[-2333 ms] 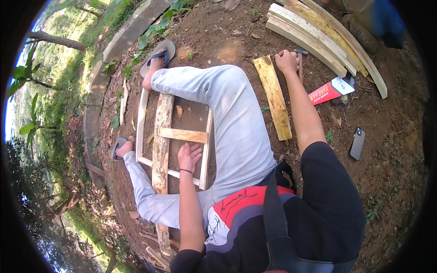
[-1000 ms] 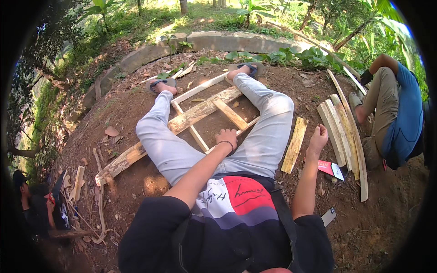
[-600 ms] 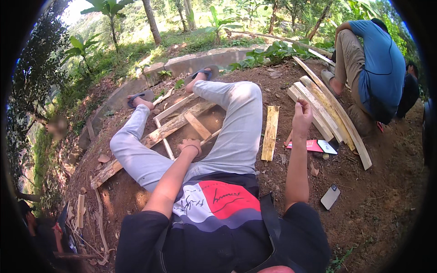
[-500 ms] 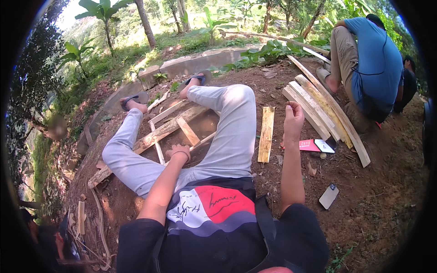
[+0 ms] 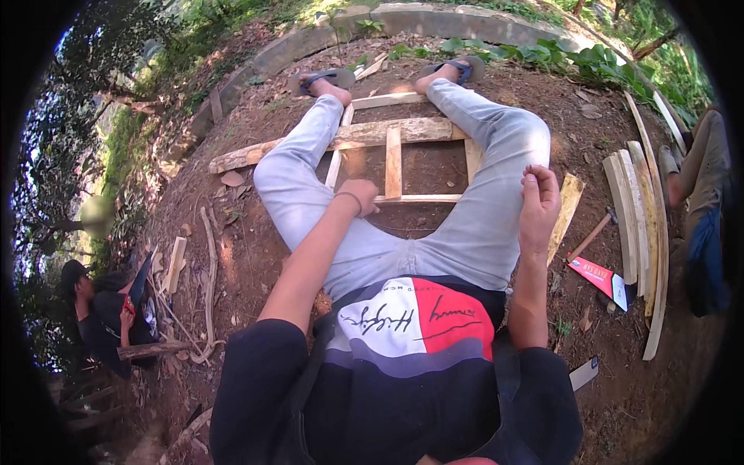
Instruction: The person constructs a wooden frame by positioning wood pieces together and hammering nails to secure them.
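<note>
Wooden frame [image 5: 394, 167] by left hand [image 5: 359, 194]; right hand [image 5: 540, 203] seemingly pinches tiny object [image 5: 528, 168].

the frame [image 5: 394, 167] lies between the legs [image 5: 492, 136], the hammer [image 5: 590, 237] and planks [image 5: 642, 225] to its right.

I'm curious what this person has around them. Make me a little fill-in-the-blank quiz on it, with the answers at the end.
1. The right hand is raised, while the ____ hand is down by the frame.
2. That frame is made of ____.
3. The hammer lies to the person's ____.
4. The saw sleeve is white and ____.

Missing words: left; wood; right; red.
</note>
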A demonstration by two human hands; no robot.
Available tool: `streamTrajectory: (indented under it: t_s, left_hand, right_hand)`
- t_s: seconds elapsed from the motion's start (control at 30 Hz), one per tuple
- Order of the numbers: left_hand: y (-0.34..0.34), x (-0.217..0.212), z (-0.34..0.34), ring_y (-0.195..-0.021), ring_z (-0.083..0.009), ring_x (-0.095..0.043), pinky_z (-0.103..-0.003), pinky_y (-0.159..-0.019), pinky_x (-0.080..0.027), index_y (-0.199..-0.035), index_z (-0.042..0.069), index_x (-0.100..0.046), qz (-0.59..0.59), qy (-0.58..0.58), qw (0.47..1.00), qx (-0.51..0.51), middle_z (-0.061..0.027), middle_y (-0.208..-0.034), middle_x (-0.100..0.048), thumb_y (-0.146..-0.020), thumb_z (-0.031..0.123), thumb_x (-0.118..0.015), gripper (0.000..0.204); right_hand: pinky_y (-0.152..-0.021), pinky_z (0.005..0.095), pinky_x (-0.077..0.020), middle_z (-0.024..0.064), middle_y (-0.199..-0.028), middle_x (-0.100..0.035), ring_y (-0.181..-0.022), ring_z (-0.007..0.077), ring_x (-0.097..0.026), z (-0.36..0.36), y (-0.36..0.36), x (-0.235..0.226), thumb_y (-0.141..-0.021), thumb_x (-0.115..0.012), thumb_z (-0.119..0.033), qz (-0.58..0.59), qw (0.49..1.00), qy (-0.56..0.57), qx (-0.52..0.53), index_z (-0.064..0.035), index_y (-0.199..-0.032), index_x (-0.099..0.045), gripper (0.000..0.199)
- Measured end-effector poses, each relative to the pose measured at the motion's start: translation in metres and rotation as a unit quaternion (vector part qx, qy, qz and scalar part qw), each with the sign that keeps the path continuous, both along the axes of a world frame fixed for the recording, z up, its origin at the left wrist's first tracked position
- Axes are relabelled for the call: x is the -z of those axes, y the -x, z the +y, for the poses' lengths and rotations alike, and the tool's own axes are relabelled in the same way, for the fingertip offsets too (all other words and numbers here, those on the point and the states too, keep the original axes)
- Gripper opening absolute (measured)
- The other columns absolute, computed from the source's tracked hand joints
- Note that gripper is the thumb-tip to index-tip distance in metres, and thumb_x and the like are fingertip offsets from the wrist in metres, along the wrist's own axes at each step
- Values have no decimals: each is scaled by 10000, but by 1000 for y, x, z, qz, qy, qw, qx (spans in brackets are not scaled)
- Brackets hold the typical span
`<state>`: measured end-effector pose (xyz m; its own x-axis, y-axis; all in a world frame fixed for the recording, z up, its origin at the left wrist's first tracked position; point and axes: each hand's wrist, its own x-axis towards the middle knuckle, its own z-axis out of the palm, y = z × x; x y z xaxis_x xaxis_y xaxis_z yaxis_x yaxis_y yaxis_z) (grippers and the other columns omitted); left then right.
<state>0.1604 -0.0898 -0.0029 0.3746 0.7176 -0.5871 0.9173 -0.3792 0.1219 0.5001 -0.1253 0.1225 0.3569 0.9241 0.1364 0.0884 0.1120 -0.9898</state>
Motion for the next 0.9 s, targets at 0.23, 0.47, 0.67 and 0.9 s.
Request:
streamTrajectory:
  t_s: [0.23,0.47,0.67,0.9]
  left_hand:
    - [5,1,-7,-1023,-280,-565,-407,-842,-479,-852,81,-650,-115,-46,992,-39,-80,-969,-604,-741,338,-702,285]
    - [11,13,2,-936,-278,-600,-387,-794,-481,-901,62,-655,-164,35,980,-109,-106,-935,-631,-752,304,-694,286]
    - [-14,36,38,-870,-132,-616,-288,-772,-496,-953,-3,-634,-412,317,727,-449,-64,-907,-650,-845,317,-648,338]
    - [-28,52,35,-821,-141,-632,-273,-751,-514,-993,-22,-620,-440,280,703,-484,-86,-929,-661,-821,284,-720,365]
  right_hand:
    - [-695,221,-422,28,-805,-553,-741,71,-499,19,71,-31,-958,-464,-72,79,990,-18,-118,-5,-1184,-471,236]
    - [-689,209,-440,36,-878,-604,-768,73,-530,54,102,-6,-915,-531,-60,-7,970,62,-234,10,-1055,-576,163]
    - [-686,220,-466,57,-939,-654,-779,76,-565,54,95,25,-883,-584,-78,-108,954,132,-245,18,-1105,-600,242]
    - [-739,235,-473,73,-915,-675,-822,99,-595,55,97,44,-926,-565,-161,-102,950,181,-234,27,-1085,-618,251]
